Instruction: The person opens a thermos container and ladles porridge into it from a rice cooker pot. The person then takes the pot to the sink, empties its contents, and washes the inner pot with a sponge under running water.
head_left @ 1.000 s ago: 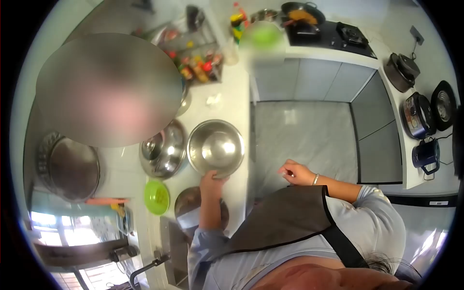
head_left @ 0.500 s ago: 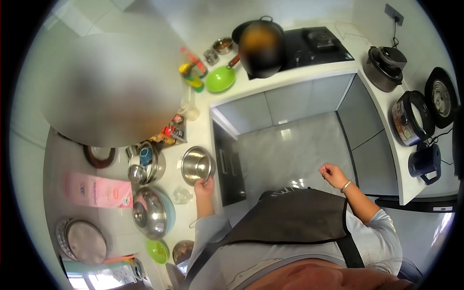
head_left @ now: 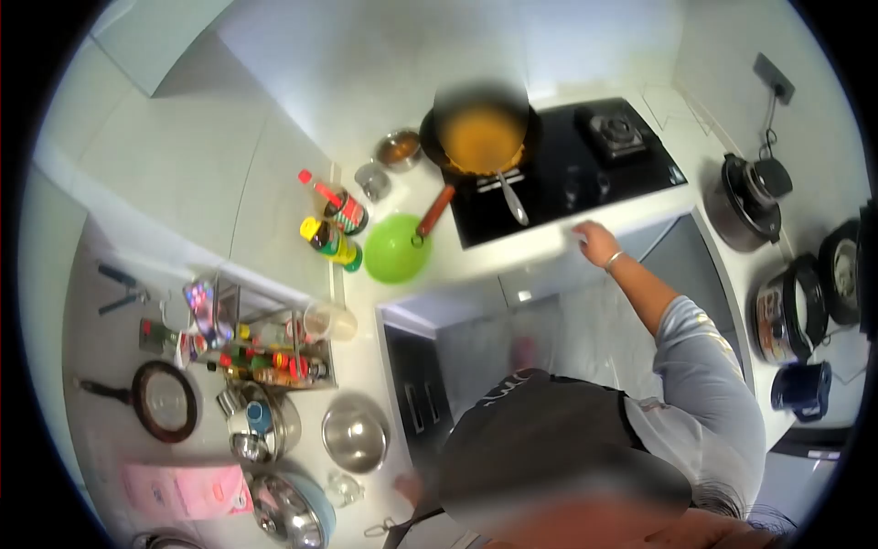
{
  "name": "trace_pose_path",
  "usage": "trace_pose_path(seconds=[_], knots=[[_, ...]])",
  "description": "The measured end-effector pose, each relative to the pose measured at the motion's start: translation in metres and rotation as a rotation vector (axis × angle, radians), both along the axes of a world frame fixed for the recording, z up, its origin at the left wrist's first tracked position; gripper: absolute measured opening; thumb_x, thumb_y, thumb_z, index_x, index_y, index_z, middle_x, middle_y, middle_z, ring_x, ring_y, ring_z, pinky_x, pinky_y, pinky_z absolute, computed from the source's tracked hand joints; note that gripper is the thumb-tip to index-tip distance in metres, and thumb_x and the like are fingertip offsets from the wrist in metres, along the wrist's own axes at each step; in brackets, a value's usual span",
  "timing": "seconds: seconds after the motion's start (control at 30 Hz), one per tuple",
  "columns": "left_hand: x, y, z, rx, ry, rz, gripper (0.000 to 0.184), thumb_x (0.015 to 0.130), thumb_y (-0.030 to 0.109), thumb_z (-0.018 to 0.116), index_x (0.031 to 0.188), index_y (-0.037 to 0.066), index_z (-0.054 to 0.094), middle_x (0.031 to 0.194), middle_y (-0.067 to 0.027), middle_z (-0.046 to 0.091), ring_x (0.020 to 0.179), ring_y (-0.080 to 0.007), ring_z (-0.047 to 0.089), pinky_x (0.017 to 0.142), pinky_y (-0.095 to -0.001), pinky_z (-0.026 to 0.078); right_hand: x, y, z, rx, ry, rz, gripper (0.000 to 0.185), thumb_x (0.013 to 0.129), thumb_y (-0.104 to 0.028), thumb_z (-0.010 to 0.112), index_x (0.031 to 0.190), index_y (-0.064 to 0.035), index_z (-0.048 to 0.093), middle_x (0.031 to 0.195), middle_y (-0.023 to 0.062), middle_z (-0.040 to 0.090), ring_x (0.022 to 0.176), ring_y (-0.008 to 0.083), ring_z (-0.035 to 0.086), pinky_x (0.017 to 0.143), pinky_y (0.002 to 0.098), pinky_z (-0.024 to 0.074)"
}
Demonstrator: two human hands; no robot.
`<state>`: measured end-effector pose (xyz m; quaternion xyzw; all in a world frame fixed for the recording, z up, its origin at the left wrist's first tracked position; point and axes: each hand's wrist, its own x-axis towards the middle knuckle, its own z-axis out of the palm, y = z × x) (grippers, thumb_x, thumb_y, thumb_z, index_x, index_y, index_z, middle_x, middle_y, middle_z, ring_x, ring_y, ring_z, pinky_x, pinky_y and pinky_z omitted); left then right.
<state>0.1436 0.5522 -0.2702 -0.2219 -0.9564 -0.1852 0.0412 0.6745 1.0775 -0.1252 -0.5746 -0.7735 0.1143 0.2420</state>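
Observation:
My right hand is stretched out over the front edge of the counter, near the black hob, with its fingers curled and nothing visible in them. Low in the view, my left hand is blurred beside the counter edge. Just up and left of it, a steel bowl rests on the counter, apart from the hand. A black wok on the hob holds orange-yellow food, and a metal utensil handle sticks out of it towards me.
Left of the hob are a green bowl, two sauce bottles and a small steel bowl. A seasoning rack and a lidded pan line the left counter. Cookers stand on the right.
My left hand has let go of the steel bowl, which now rests on the counter. My right arm has reached forward towards the hob, and the view has shifted towards the stove.

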Motion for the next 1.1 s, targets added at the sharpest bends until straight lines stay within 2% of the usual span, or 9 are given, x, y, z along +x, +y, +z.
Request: trace_pose_path(seconds=[0.17,0.3,0.33,0.4,0.6,0.7,0.8,0.97,1.1], knots=[[0.027,0.115,-0.005,-0.004,-0.954,-0.104,0.040,0.085,0.037,0.062,0.103,0.002,0.060,0.096,-0.0155,0.058,0.094,-0.0265,0.056,0.076,-0.0373,0.047,-0.002,0.125,0.000,0.084,-0.660,-0.015,0.035,0.086,-0.011,0.047,0.118,-0.0154,0.059,0.130,0.0046,0.050,0.109,0.0258,0.052,0.094,0.0399,0.0407],[0.009,0.205,-0.001,-0.063,-1.128,-0.339,0.041,0.084,0.037,0.062,0.104,0.001,0.062,0.098,-0.0155,0.062,0.093,-0.0257,0.059,0.077,-0.0379,0.047,-0.005,0.165,0.017,-0.235,-0.846,0.056,0.025,0.086,-0.015,0.048,0.103,-0.0110,0.066,0.114,0.0074,0.061,0.105,0.0236,0.057,0.090,0.0383,0.0408],[0.004,0.226,0.001,-0.093,-1.163,-0.392,0.042,0.084,0.036,0.063,0.104,0.000,0.062,0.098,-0.0155,0.063,0.093,-0.0255,0.059,0.078,-0.0381,0.048,-0.001,0.176,-0.003,-0.250,-0.736,-0.045,0.028,0.076,-0.033,0.067,0.091,-0.0093,0.067,0.100,0.0092,0.066,0.096,0.0261,0.061,0.085,0.0381,0.0449],[-0.007,0.270,0.002,-0.157,-1.229,-0.512,0.042,0.083,0.036,0.063,0.105,0.000,0.063,0.099,-0.0156,0.065,0.092,-0.0250,0.061,0.078,-0.0384,0.048,0.000,0.185,-0.023,-0.319,-0.519,-0.262,0.036,0.080,-0.034,0.064,0.099,-0.0041,0.060,0.088,0.0135,0.068,0.083,0.0303,0.066,0.070,0.0400,0.0522],[0.029,0.418,-0.021,-0.594,-1.224,-0.816,0.042,0.083,0.035,0.063,0.105,-0.001,0.064,0.100,-0.0158,0.067,0.092,-0.0249,0.062,0.079,-0.0387,0.048,-0.002,0.142,0.010,-0.472,0.118,-0.550,0.045,0.083,-0.029,0.057,0.113,0.0010,0.044,0.090,0.0240,0.065,0.083,0.0386,0.065,0.072,0.0457,0.0515],[0.082,0.501,-0.029,-0.796,-1.126,-0.959,0.042,0.083,0.035,0.063,0.105,-0.001,0.064,0.100,-0.0159,0.067,0.092,-0.0250,0.062,0.080,-0.0386,0.048,0.016,0.052,-0.005,-0.234,0.398,-0.338,0.035,0.079,-0.022,0.061,0.108,-0.0058,0.050,0.085,0.0192,0.064,0.086,0.0360,0.062,0.075,0.0445,0.0493],[0.153,0.571,-0.032,-0.866,-1.018,-1.092,0.042,0.083,0.034,0.063,0.106,-0.001,0.064,0.100,-0.0161,0.067,0.093,-0.0252,0.062,0.080,-0.0386,0.048,0.055,-0.074,-0.035,-0.458,0.522,-0.236,0.024,0.087,-0.027,0.053,0.089,-0.0031,0.056,0.077,0.0146,0.062,0.070,0.0284,0.058,0.066,0.0416,0.0464],[0.314,0.618,-0.026,-0.876,-0.882,-1.340,0.041,0.082,0.034,0.063,0.106,-0.001,0.064,0.101,-0.0163,0.066,0.094,-0.0255,0.062,0.081,-0.0385,0.048,0.110,-0.337,-0.018,-0.564,0.508,-0.891,0.023,0.087,-0.027,0.055,0.096,-0.0072,0.063,0.088,0.0108,0.067,0.082,0.0253,0.065,0.074,0.0371,0.0499],[0.459,0.550,-0.028,-0.934,-0.804,-1.577,0.041,0.082,0.033,0.063,0.106,-0.001,0.064,0.102,-0.0165,0.066,0.094,-0.0258,0.062,0.081,-0.0385,0.048,0.126,-0.518,0.024,-0.237,1.089,-1.265,0.017,0.091,-0.019,0.055,0.097,-0.0039,0.062,0.081,0.0023,0.064,0.077,0.0117,0.059,0.074,0.0284,0.0488]])
